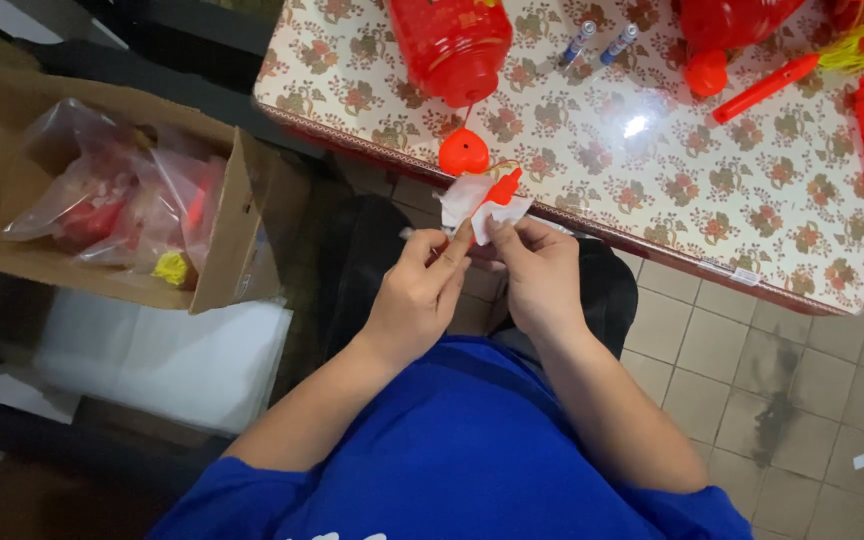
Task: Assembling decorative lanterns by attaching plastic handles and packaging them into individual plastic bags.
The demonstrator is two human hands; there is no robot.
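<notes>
Head view: left hand (420, 290) and right hand (537, 272) pinched on white wrapper (472, 203), half-peeled off small red part (503, 187), at table (752, 200) edge.

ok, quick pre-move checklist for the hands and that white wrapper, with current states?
1. Left hand pinching the white wrapper: ok, fingertips on its lower edge.
2. Right hand on the wrapper too: ok, thumb and fingers at its lower right.
3. Small red part inside or on the wrapper: cannot tell, it shows at the top edge only.
4. Wrapper clear of the table: cannot tell, it overlaps the near edge in view.
5. Red heart piece at rest on the table: ok, near the edge.
6. Cardboard box open beside the left arm: ok, bags inside visible.
</notes>
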